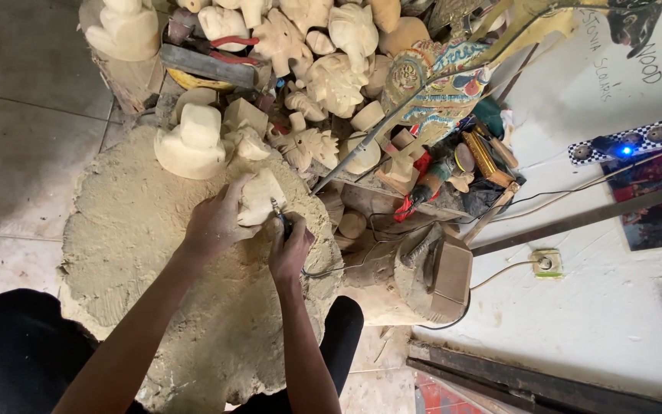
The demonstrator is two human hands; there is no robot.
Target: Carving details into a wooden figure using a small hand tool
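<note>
On the dusty work block [139, 253], seen from the head camera, the left hand [212, 226] is clamped on a pale wood carving [260, 198]. The right hand [291, 249], just right of it, grips a rotary tool [279, 217], tip apparently touching the carving's lower edge. Open room lies leftward; clutter crowds the far side.

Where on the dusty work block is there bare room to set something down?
The block is bare left of the left hand, below the blank. Beyond the right hand, carvings and tools crowd together.
</note>
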